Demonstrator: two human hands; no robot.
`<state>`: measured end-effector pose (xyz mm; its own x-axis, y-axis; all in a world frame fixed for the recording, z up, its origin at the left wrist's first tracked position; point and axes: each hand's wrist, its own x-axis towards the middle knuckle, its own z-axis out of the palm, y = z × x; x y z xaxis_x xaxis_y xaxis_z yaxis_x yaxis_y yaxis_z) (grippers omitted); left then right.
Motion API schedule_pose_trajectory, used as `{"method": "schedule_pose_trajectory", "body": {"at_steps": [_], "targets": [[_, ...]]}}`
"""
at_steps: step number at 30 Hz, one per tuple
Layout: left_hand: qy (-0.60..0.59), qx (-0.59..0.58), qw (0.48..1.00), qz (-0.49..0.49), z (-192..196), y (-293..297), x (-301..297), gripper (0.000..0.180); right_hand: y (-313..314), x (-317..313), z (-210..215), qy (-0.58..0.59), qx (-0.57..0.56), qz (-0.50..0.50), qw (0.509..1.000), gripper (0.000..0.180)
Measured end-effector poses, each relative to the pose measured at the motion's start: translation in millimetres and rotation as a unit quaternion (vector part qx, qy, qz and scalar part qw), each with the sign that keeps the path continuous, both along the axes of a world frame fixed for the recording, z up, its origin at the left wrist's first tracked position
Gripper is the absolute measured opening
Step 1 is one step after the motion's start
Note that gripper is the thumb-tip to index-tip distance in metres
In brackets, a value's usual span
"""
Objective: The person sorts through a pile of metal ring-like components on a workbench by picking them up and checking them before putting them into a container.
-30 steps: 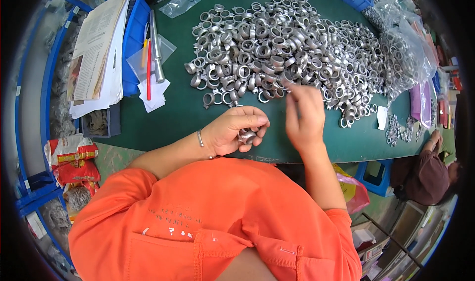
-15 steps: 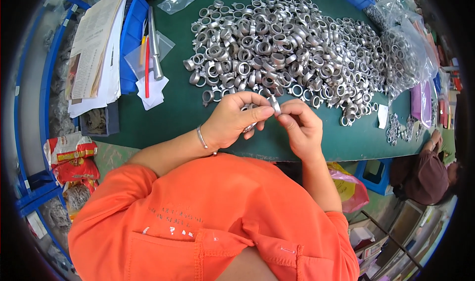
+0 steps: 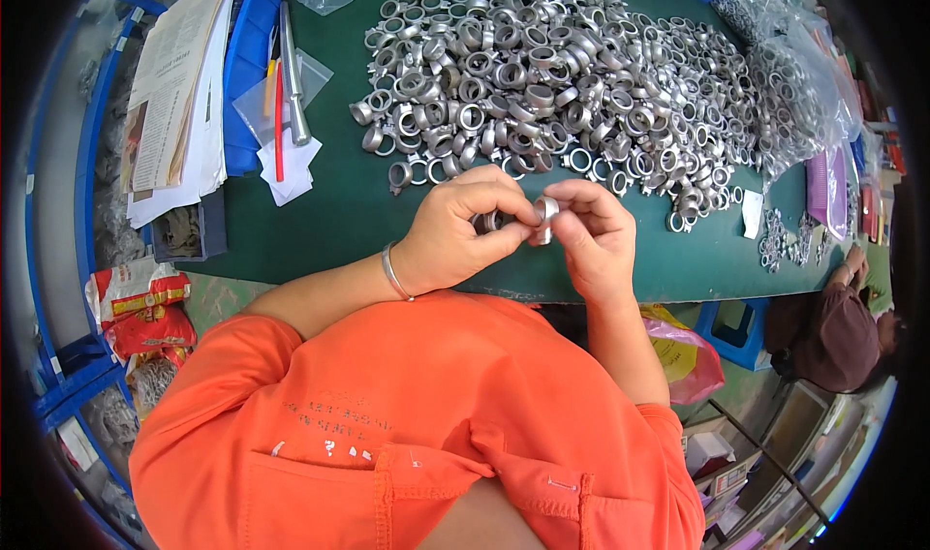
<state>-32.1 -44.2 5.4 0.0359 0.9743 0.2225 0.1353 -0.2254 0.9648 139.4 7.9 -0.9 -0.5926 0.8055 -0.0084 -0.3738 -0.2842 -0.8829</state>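
Both my hands meet above the near part of the green table, just in front of a big heap of grey metal rings (image 3: 542,76). A single metal ring (image 3: 545,219) sits pinched in the fingers of my right hand (image 3: 599,232). My left hand (image 3: 463,223) is closed, its thumb and forefinger touching that ring's left side. Further metal rings (image 3: 492,222) are tucked in the left palm, partly hidden by the fingers. Small lugs stick out from many rings in the heap.
Left on the green table (image 3: 329,153) are a blue bin (image 3: 244,76), papers (image 3: 179,85), a red pen (image 3: 279,124) and a metal rod (image 3: 293,76). Clear plastic bags (image 3: 799,105) and a purple basket (image 3: 825,192) stand right. Another person (image 3: 833,337) sits at far right.
The ring between my hands has been turned so its opening shows more, and it has moved slightly right and down. My right hand's fingers now reach further around it.
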Motion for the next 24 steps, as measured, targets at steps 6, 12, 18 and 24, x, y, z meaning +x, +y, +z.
{"method": "schedule_pose_trajectory", "body": {"at_steps": [6,12,18,24], "targets": [[-0.172,-0.225,0.958,0.049,9,-4,2,0.014,3,1,-12,0.127,0.060,-0.002,0.990,0.026],[-0.225,-0.276,0.934,0.033,5,-6,-2,0.012,8,8,-1,0.181,-0.177,-0.009,0.967,0.021],[-0.260,-0.281,0.924,0.015,8,-6,-1,0.011,35,-7,-10,-0.333,0.212,-0.150,0.906,0.015],[-0.254,-0.292,0.922,0.012,9,-7,-1,0.010,37,-9,-17,-0.349,0.253,-0.129,0.893,0.010]]}}
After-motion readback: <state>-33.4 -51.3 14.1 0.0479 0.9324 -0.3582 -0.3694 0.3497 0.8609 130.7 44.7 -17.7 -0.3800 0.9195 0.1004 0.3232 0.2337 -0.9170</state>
